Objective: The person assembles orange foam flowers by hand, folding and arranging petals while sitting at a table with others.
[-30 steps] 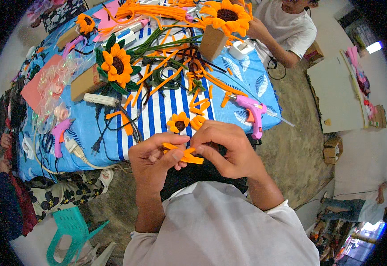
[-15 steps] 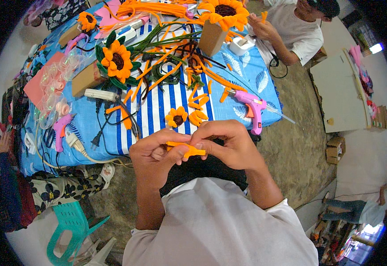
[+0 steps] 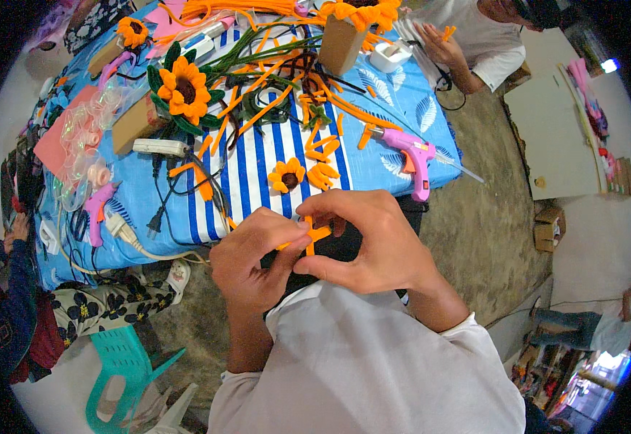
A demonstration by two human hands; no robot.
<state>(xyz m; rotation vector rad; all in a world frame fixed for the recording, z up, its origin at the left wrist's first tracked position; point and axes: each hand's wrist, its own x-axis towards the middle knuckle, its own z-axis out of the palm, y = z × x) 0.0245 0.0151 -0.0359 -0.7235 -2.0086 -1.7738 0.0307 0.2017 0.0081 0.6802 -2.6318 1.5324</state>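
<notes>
My left hand (image 3: 257,249) pinches some short orange pipe cleaner pieces (image 3: 310,246) between thumb and fingers, just past the table's near edge. The pieces cross one another, one standing upright and another pointing right. My right hand (image 3: 380,242) is beside them, its thumb and forefinger spread apart around the upright piece. The forefinger tip is close to its top end; whether it touches I cannot tell. Beyond my hands lie a small orange flower with a brown centre (image 3: 286,176) and a cluster of orange petals (image 3: 323,176).
A pink glue gun (image 3: 415,159) lies on the right, another pink glue gun (image 3: 97,213) on the left near a white power strip (image 3: 161,147). A large sunflower (image 3: 184,90) leans by a cardboard block (image 3: 138,126). Across the table a co-worker's hand (image 3: 438,47) holds orange pieces.
My right hand has released its close pinch and spread its thumb and forefinger. The orange pieces, bunched together before, now show as a cross. My left hand keeps its pinch.
</notes>
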